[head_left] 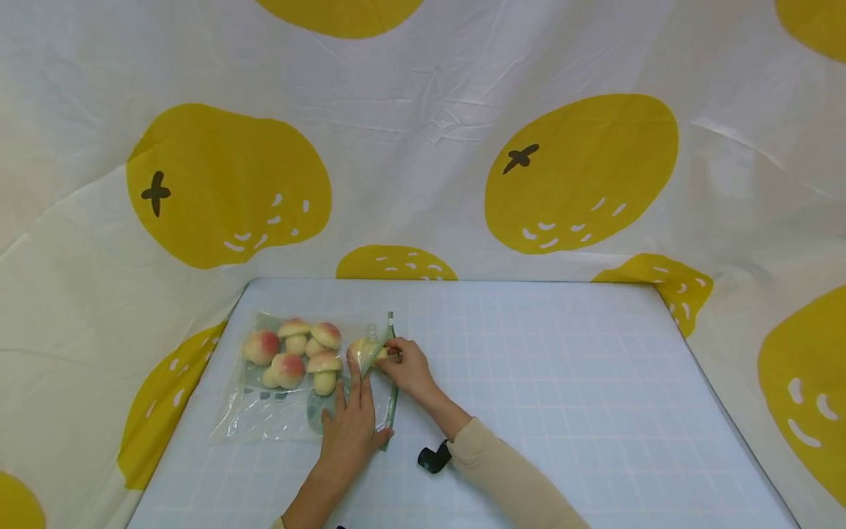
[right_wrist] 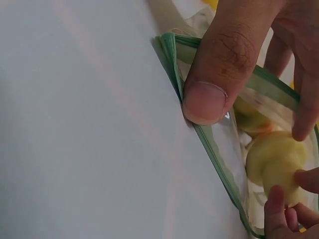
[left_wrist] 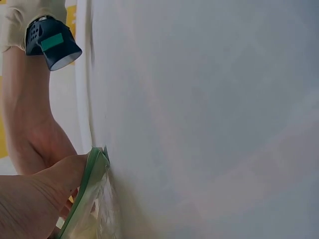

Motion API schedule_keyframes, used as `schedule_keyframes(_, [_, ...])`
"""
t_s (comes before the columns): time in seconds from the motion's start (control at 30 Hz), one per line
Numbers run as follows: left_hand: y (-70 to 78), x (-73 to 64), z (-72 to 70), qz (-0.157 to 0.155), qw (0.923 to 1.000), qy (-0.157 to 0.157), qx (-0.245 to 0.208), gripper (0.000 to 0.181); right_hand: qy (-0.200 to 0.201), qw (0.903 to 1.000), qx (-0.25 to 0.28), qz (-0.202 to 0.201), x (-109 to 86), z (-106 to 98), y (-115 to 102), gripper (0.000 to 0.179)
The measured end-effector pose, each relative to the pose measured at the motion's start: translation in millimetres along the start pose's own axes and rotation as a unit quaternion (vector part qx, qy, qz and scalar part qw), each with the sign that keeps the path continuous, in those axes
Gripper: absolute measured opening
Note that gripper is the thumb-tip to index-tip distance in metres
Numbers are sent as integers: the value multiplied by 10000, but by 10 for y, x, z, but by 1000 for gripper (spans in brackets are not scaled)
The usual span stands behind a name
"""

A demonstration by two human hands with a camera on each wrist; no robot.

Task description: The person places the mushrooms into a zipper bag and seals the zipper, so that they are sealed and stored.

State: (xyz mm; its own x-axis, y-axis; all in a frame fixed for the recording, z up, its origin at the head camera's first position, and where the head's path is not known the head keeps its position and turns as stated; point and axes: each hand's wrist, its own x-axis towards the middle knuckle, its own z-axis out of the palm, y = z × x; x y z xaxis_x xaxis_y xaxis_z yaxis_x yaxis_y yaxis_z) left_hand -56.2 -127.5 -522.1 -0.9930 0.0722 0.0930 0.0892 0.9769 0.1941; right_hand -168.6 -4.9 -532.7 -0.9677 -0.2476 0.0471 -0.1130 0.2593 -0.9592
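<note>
A clear zip bag (head_left: pixel 247 425) with a green zip edge lies flat on the left of the table, its mouth facing right. Inside it are several cream toy mushrooms (head_left: pixel 288 369) with pink-tinged caps. My left hand (head_left: pixel 350 426) spreads over the bag near the mouth, fingers straight, its thumb (right_wrist: pixel 207 102) pressing the near end of the zip edge. With its fingertips, my right hand (head_left: pixel 408 369) pinches one toy mushroom (right_wrist: pixel 276 157) by the pale stem. That mushroom sits within the bag's mouth, cap turned inward, partly hidden behind the film in the head view.
A pale blue checked tablecloth (head_left: pixel 562 382) covers the table. Behind it hangs a white curtain (head_left: pixel 410 176) with large yellow fruit prints. A black camera (head_left: pixel 434 458) is strapped at the right wrist, close above the cloth.
</note>
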Motion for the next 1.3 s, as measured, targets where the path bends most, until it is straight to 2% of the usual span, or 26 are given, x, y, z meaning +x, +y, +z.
schedule_keyframes(0.1, [-2,1,-4,6,10000,9,6,115,99,9999,-16,71,9,29,7,34])
schedule_keyframes(0.27, [-1,0,-6,34,10000,60,2,115,38,9999,3,116,15,79,28,30])
schedule_keyframes(0.4, [-3,-8,0,77,9999,141,21,116,-171,9989,433,52,-55,57,-133,31])
schedule_keyframes(0.5, [-8,-16,3,115,9998,182,51,116,-353,9952,906,128,-61,67,-155,33])
schedule_keyframes(0.63, [-13,-22,-3,152,9996,207,105,115,-544,9867,1482,375,9,146,11,38])
schedule_keyframes(0.77, [-12,-22,-10,131,9997,189,79,114,-775,9807,1740,439,29,196,63,44])
schedule_keyframes(1.03, [-11,-17,-4,102,9999,61,25,111,-1033,9778,1716,619,20,257,74,40])
schedule_keyframes(1.3, [-18,-19,0,80,10000,54,21,113,-1139,9792,1571,598,-2,185,80,39])
